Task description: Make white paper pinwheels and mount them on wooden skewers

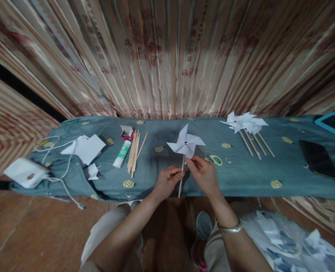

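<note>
A white paper pinwheel (181, 146) with a shiny metal pin at its centre stands upright on a thin wooden stick (180, 187) in front of me. My left hand (168, 181) pinches the stick below the blades. The thumb and fingers of my right hand (203, 174) close on the pinwheel just under its lowest blade, by the top of the stick; the exact grip is partly hidden. Behind my right hand lie scissors with a pale green handle (216, 160), their blades partly covered by the pinwheel.
Left on the cloth-covered table (147, 181) are wooden sticks (132, 153), a glue stick (122, 154), a small red box of pins (127, 133), white paper (91, 148) and a white charger with cables (26, 172). Several pinwheels (245, 122) and a phone (319, 159) lie right.
</note>
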`<state>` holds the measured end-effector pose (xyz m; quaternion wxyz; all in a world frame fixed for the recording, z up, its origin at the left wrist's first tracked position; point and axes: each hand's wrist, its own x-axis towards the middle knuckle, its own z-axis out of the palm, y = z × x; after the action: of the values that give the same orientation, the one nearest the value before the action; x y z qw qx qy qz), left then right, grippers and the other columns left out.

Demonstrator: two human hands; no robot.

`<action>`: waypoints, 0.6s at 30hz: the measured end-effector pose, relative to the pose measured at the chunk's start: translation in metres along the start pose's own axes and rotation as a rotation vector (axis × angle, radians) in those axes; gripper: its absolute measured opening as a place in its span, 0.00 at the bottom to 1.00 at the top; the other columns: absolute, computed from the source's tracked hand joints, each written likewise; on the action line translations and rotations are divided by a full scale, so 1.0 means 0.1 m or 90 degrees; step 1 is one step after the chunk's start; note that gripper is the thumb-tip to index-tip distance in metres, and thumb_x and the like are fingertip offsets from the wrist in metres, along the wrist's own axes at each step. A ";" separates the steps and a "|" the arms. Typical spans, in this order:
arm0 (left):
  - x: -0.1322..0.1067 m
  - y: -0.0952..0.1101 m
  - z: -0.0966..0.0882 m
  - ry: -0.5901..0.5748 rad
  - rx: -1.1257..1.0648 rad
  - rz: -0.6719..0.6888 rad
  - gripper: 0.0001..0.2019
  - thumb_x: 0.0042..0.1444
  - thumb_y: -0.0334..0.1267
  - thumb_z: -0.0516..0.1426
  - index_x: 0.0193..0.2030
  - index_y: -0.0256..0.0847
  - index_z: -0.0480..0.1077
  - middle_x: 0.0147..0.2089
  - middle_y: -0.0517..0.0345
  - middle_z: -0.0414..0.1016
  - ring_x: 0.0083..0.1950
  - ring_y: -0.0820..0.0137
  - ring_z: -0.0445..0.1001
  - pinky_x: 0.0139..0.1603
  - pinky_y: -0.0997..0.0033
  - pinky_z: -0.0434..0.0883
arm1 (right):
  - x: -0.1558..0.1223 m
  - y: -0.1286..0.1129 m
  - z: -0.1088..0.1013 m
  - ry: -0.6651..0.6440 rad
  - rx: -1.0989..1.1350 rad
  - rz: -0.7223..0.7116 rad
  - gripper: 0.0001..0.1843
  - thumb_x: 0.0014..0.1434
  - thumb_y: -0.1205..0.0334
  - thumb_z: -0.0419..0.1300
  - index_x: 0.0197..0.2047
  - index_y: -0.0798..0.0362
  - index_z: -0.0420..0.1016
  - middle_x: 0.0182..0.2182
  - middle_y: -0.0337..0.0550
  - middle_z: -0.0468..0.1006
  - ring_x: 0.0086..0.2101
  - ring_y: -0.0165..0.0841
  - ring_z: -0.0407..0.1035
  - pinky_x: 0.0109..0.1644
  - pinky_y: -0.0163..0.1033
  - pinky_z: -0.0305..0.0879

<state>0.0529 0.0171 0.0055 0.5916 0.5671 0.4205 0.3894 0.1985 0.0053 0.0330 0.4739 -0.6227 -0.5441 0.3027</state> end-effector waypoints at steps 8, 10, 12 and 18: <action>0.00 -0.04 0.02 0.007 0.004 0.000 0.16 0.51 0.50 0.62 0.37 0.39 0.81 0.30 0.55 0.73 0.33 0.71 0.67 0.34 0.73 0.64 | 0.03 0.03 -0.02 0.056 0.081 0.035 0.16 0.56 0.48 0.59 0.28 0.51 0.74 0.23 0.38 0.75 0.25 0.31 0.68 0.33 0.36 0.65; 0.00 -0.03 0.02 0.005 0.009 0.005 0.16 0.51 0.50 0.62 0.37 0.40 0.81 0.30 0.55 0.73 0.33 0.70 0.68 0.35 0.73 0.64 | 0.04 0.04 -0.01 0.051 0.097 0.042 0.16 0.55 0.48 0.59 0.27 0.52 0.73 0.22 0.38 0.74 0.25 0.31 0.67 0.32 0.36 0.64; 0.01 -0.03 0.02 0.000 0.015 0.013 0.15 0.51 0.49 0.62 0.37 0.39 0.81 0.30 0.55 0.72 0.33 0.70 0.67 0.35 0.72 0.64 | 0.04 0.03 0.00 0.041 0.102 0.041 0.16 0.56 0.49 0.59 0.25 0.52 0.73 0.21 0.37 0.73 0.25 0.30 0.66 0.31 0.35 0.62; 0.00 -0.03 0.01 -0.009 -0.008 0.006 0.16 0.51 0.50 0.63 0.37 0.39 0.81 0.29 0.56 0.71 0.33 0.71 0.67 0.35 0.72 0.64 | 0.00 -0.04 0.01 0.017 0.036 0.002 0.17 0.56 0.50 0.59 0.22 0.52 0.74 0.21 0.37 0.75 0.24 0.30 0.67 0.31 0.35 0.61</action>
<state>0.0541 0.0169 0.0027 0.5963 0.5678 0.4112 0.3910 0.1960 0.0051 0.0363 0.4980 -0.6138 -0.5281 0.3105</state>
